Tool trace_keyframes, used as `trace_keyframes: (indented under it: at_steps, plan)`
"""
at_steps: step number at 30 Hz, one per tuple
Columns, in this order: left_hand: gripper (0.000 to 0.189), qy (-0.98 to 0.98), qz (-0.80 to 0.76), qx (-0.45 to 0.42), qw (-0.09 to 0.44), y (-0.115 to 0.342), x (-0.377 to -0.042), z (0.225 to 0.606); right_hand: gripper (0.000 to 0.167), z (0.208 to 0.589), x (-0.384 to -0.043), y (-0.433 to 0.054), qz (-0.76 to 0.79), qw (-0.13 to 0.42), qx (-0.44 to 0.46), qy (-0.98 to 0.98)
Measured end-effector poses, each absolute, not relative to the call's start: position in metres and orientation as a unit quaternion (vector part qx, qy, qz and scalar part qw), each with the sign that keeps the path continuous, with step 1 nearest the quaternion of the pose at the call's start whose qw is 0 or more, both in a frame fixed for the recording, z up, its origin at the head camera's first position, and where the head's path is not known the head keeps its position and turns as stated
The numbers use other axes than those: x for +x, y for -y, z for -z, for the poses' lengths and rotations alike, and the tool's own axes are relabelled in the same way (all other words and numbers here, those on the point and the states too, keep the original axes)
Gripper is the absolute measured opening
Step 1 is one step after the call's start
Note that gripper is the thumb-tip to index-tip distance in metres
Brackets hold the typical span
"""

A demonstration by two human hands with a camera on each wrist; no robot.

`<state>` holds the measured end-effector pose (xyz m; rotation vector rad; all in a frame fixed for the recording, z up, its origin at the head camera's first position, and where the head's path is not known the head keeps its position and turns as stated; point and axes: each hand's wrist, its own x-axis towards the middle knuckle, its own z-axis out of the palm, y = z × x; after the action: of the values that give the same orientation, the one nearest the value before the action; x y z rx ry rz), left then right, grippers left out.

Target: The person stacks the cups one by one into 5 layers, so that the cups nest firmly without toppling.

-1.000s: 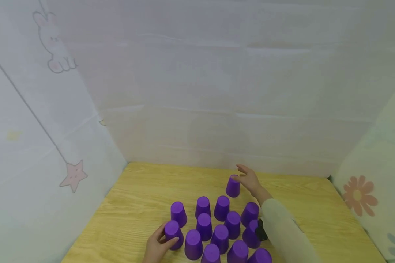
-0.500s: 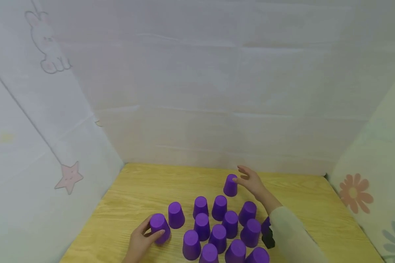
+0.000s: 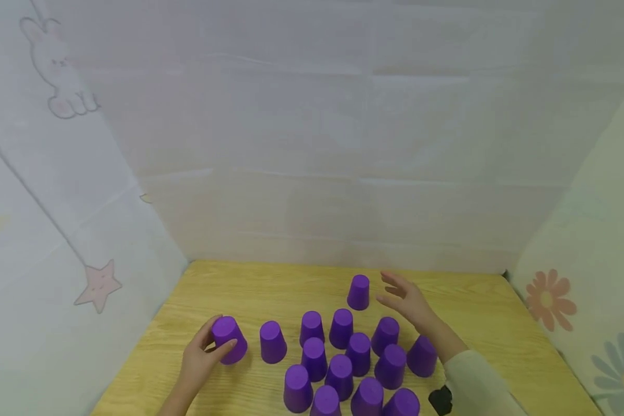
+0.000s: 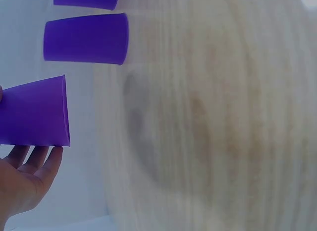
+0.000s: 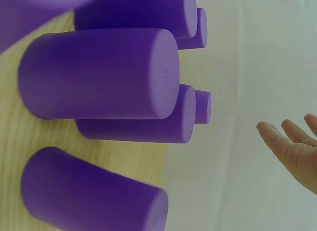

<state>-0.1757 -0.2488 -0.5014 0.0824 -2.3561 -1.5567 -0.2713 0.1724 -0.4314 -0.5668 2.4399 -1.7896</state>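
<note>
My left hand point(image 3: 196, 357) grips an upside-down purple cup point(image 3: 230, 341) between thumb and fingers, at the left of the group. In the left wrist view that cup point(image 4: 34, 112) looks slightly tilted, with its rim apparently off the tabletop. To its right stands another purple cup point(image 3: 273, 342), untouched. At the far side, my right hand point(image 3: 408, 300) hovers with fingers extended and holds nothing. A small gap separates it from the rearmost cup point(image 3: 359, 292). The right wrist view shows the right hand's fingers point(image 5: 277, 139) away from the cups.
Several more upside-down purple cups point(image 3: 340, 375) stand close together on the wooden table point(image 3: 260, 289), in front of the right hand. A black object point(image 3: 440, 400) is by the right sleeve. A pale cloth wall point(image 3: 312, 219) rises behind the table's far edge.
My left hand has carried its cup leftward and away from the group. My right hand has drawn back to the right from the rearmost cup, which stays standing.
</note>
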Motion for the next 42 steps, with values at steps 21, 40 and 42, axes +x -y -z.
trace_keyframes:
  at_steps: [21, 40, 42]
  plan:
    - [0.063, 0.83, 0.546, -0.016, 0.11, 0.243, -0.244, 0.464, 0.054, 0.439, -0.21, -0.192, 0.607, 0.057, -0.196, -0.768]
    - [0.062, 0.79, 0.607, -0.037, 0.076, 0.196, -0.305, 0.461, 0.052, 0.456, -0.174, -0.206, 0.618, 0.058, -0.165, -0.767]
    - [0.061, 0.783, 0.617, -0.039, 0.073, 0.191, -0.309, 0.461, 0.052, 0.46, -0.17, -0.207, 0.622, 0.06, -0.154, -0.766]
